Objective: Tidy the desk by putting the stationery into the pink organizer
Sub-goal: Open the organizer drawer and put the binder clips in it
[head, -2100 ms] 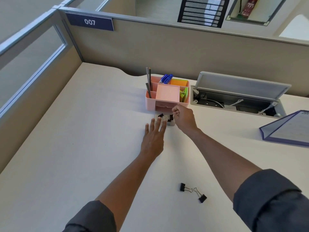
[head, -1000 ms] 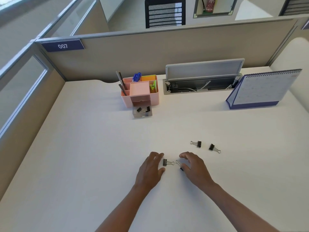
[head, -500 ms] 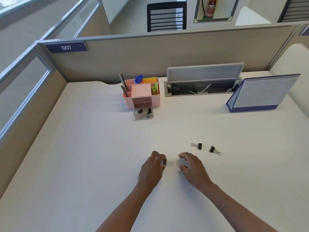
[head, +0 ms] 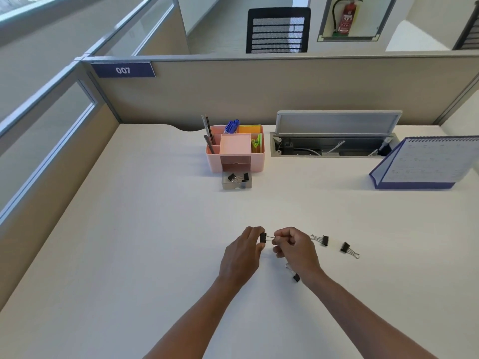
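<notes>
pink organizer [head: 234, 154] stands upright at the table's far edge, its clear drawer [head: 236, 183] pulled out holding black binder clips [head: 237, 177]; three more clips [head: 323, 239] lie nearer.

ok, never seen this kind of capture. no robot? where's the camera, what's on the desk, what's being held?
No robot: these are a person's bare hands, filmed by one wide-angle camera worn on the head, looking forward and down. The left hand and right hand together pinch one black binder clip. Three more clips lie on the desk: two to the right and one under the right wrist. Farther back stand the pink organizer, holding pens, and in front of it a small clear drawer with clips. A desk calendar stands right.
</notes>
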